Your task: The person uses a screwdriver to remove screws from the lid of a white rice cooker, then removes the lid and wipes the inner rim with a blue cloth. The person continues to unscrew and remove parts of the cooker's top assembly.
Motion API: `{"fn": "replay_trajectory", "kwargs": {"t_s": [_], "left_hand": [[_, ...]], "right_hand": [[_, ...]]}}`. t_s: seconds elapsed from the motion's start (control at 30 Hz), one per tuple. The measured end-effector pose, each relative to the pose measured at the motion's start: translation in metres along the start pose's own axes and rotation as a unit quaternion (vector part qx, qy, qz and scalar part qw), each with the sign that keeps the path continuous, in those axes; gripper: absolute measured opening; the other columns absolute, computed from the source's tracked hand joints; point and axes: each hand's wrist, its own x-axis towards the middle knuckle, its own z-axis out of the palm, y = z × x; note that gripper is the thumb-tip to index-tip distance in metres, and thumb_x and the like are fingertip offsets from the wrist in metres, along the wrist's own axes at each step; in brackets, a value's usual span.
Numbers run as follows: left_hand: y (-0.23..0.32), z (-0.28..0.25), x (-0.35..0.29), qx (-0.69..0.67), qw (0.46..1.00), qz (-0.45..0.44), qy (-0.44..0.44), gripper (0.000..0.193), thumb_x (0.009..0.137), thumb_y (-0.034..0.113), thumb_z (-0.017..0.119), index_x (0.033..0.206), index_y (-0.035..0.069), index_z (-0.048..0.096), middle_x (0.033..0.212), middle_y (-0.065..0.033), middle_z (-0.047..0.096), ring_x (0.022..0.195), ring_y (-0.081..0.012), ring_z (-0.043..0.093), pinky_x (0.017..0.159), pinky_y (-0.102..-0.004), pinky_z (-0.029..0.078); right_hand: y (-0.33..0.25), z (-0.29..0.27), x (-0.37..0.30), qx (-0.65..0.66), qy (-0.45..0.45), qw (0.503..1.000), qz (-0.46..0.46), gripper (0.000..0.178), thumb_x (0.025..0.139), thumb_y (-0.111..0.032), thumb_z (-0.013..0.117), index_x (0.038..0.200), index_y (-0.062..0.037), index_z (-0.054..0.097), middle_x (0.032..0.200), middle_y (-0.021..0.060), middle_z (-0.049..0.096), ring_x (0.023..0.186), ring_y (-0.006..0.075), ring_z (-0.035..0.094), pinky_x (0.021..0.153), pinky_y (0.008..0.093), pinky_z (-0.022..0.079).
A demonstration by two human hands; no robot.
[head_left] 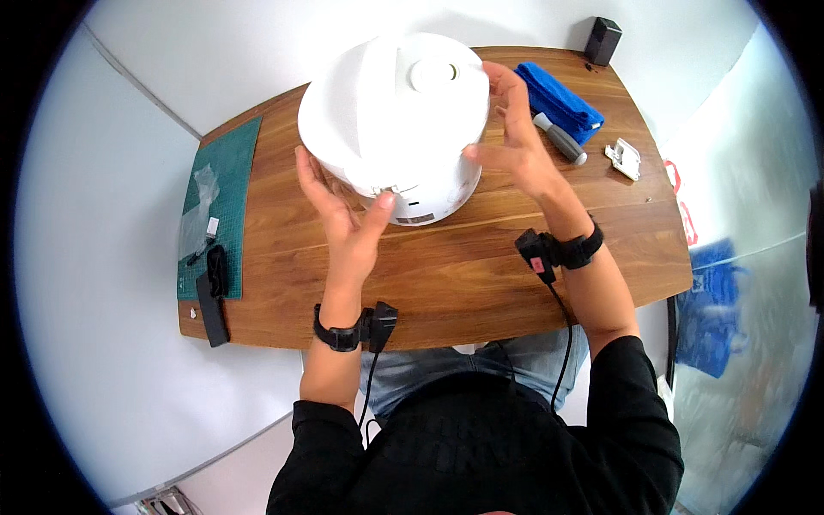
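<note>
A round white rice cooker [421,129] stands at the far middle of the wooden table. A wide carrying handle lies across its lid, with a round steam vent beside it. My left hand [346,225] grips its near left side, thumb on the front edge near a small latch and fingers round the side. On the opposite side my right hand [519,142] holds the body, its thumb toward the front and its fingers reaching to the back. Part of the cooker's front, with a small dark panel low down, faces me. Black straps with small boxes and cables sit on both wrists.
Right of the cooker lie a folded blue cloth [562,101], a grey-handled screwdriver [566,144] and a white plastic part [624,160]. A black box [603,41] stands at the back right corner. Leftward, a green cutting mat [232,189] carries a clear bag and black items.
</note>
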Motion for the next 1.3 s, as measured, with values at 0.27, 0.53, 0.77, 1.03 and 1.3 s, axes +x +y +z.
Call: {"fn": "replay_trajectory", "kwargs": {"t_s": [0.27,0.53,0.77,1.03,1.3], "left_hand": [[0.014,0.015,-0.007,0.012,1.0,0.002,-0.004,0.115,0.085,0.024,0.075,0.156,0.005,-0.014,0.161,-0.0264,-0.007,0.151,-0.039,0.0,0.121,-0.0526,0.007],[0.011,0.006,-0.006,-0.012,1.0,0.006,-0.01,0.116,0.087,0.031,0.072,0.156,0.006,-0.018,0.163,-0.0254,-0.009,0.152,-0.0383,-0.001,0.121,-0.0525,0.006],[0.009,0.002,-0.008,-0.004,1.0,0.008,-0.011,0.116,0.088,0.039,0.067,0.155,0.003,-0.02,0.163,-0.0264,-0.008,0.152,-0.0385,-0.003,0.122,-0.0528,0.004],[0.007,0.004,-0.009,0.033,0.999,0.011,-0.008,0.114,0.088,0.038,0.065,0.154,0.002,-0.02,0.162,-0.0274,-0.011,0.152,-0.0403,-0.004,0.121,-0.0547,0.003],[0.011,0.014,-0.007,-0.026,0.999,0.007,0.017,0.115,0.086,0.031,0.066,0.155,0.004,-0.021,0.162,-0.0264,-0.012,0.152,-0.0392,-0.004,0.121,-0.0543,0.003]], "right_hand": [[0.02,-0.005,0.02,0.175,-0.062,0.983,-0.011,0.117,0.059,-0.022,0.077,0.158,-0.0121,0.015,0.157,0.0207,0.027,0.149,0.0393,0.017,0.122,0.0518,0.013],[0.009,0.007,0.014,0.142,-0.051,0.988,-0.016,0.11,0.059,-0.023,0.076,0.152,-0.0133,0.019,0.149,0.0188,0.028,0.144,0.037,0.02,0.121,0.0502,0.012],[-0.006,0.016,0.007,0.101,-0.01,0.995,0.016,0.106,0.053,-0.033,0.068,0.148,-0.0162,0.026,0.144,0.0137,0.038,0.144,0.0334,0.026,0.12,0.0488,0.014],[0.002,0.014,0.004,0.087,-0.02,0.996,-0.002,0.096,0.061,-0.029,0.063,0.148,-0.0175,0.026,0.145,0.0127,0.037,0.142,0.031,0.027,0.12,0.0493,0.014],[-0.008,0.016,0.007,0.093,-0.01,0.995,0.041,0.086,0.066,-0.022,0.056,0.147,-0.0174,0.029,0.145,0.0122,0.036,0.14,0.0293,0.028,0.118,0.0486,0.02]]}}
